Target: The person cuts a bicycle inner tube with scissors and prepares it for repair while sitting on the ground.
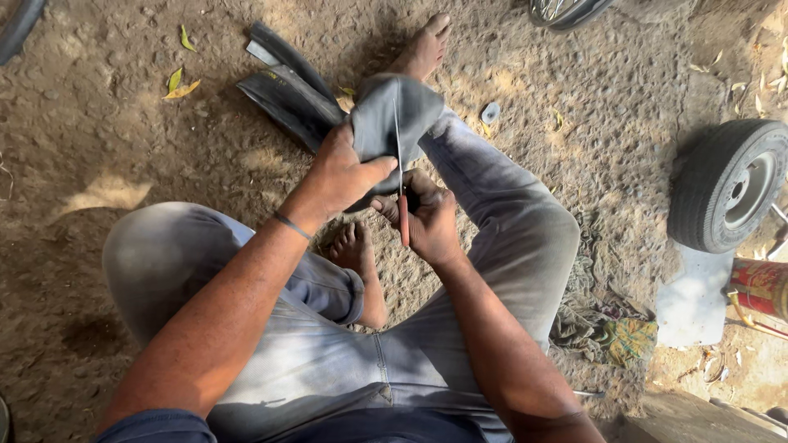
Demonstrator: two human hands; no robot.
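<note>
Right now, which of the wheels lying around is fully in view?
The small grey-hubbed wheel at the right, upright on the dirt. The ones at the top edge and top-left corner are cut off by the frame.

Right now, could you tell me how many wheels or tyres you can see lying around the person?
3. One small wheel stands at the right edge. A wheel is cut off at the top edge, and a dark tyre shows in the top-left corner. Others may lie outside the view.
</note>
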